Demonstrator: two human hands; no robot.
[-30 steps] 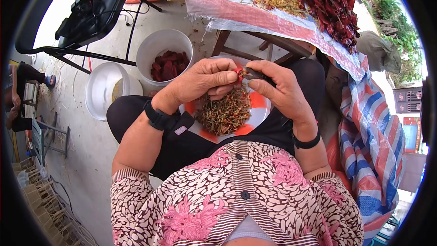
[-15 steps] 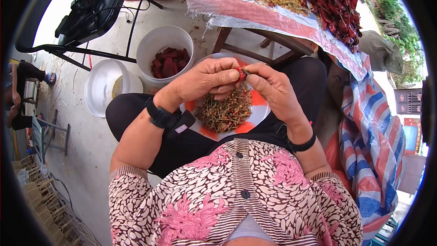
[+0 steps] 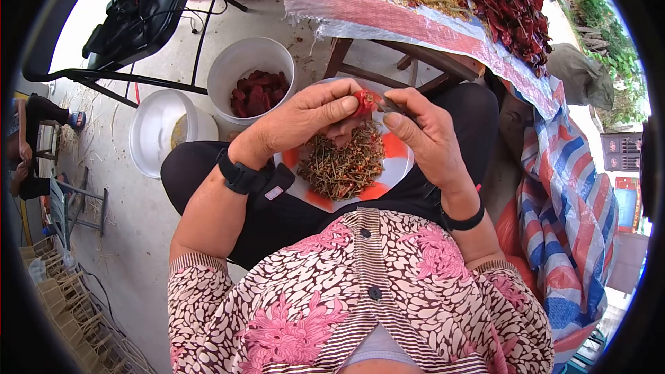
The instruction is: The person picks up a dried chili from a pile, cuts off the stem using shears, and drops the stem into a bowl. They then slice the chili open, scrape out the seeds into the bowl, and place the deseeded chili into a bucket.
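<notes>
In my left hand (image 3: 325,111) a red dried chili pepper (image 3: 367,100) is pinched between thumb and fingers, its opened end facing right. Close beside it, my right hand (image 3: 426,135) is closed, with a thin dark piece (image 3: 392,105) between thumb and forefinger; I cannot tell whether it is a small blade or a stem. Below both hands, a white basin with red patches (image 3: 398,170) sits in my lap. It holds a heap of chili stems and seeds (image 3: 339,166).
A white bucket (image 3: 220,62) with red chili pieces stands front left, beside a translucent tub (image 3: 138,131). Ahead, a striped woven sheet (image 3: 346,10) covers a table bearing dried chilies (image 3: 506,14). A black chair (image 3: 149,21) stands left; another person's hand (image 3: 24,152) shows far left.
My right hand has drawn slightly right, away from the chili pepper, showing more of the dark piece. More of the red pepper shows in my left hand.
</notes>
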